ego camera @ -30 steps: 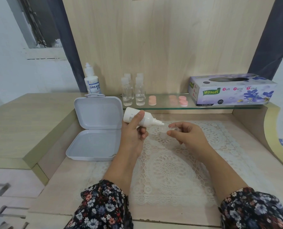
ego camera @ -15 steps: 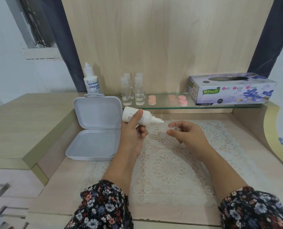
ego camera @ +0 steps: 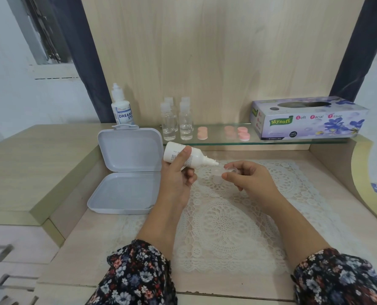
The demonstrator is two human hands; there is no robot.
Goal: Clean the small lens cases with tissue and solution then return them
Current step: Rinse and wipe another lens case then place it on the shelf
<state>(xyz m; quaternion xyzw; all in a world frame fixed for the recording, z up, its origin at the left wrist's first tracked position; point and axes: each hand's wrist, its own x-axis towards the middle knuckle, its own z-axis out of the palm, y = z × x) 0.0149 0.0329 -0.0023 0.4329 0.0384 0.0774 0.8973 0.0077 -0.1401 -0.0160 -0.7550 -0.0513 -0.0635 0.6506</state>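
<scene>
Spreading across the pale counter (ego camera: 99, 256) is a white lace mat (ego camera: 222, 227), with both forearms in dark floral sleeves (ego camera: 137, 276) reaching over it. Behind the counter a glass shelf (ego camera: 218, 142) runs along the wooden back panel and carries a lilac tissue box (ego camera: 308, 119) at its right end. To the left of the mat an open white hinged box (ego camera: 126, 175) lies with its lid propped upright. Behind that lid stands a large solution bottle (ego camera: 121, 106) with a blue label. On the shelf four small clear bottles (ego camera: 178, 119) stand together, and to their right sit several pink round lens cases (ego camera: 233, 133), one apart from the others. The left hand (ego camera: 178, 172) grips a small white dropper bottle (ego camera: 189, 156), tilted on its side with the nozzle pointing right. The right hand (ego camera: 247, 179) pinches a small clear lens case (ego camera: 229, 169) between thumb and fingertips, held above the mat just beside the nozzle tip; whether tip and case touch is too fine to tell. Below the fingers a small pale cap-like piece (ego camera: 216, 179) rests on the mat
</scene>
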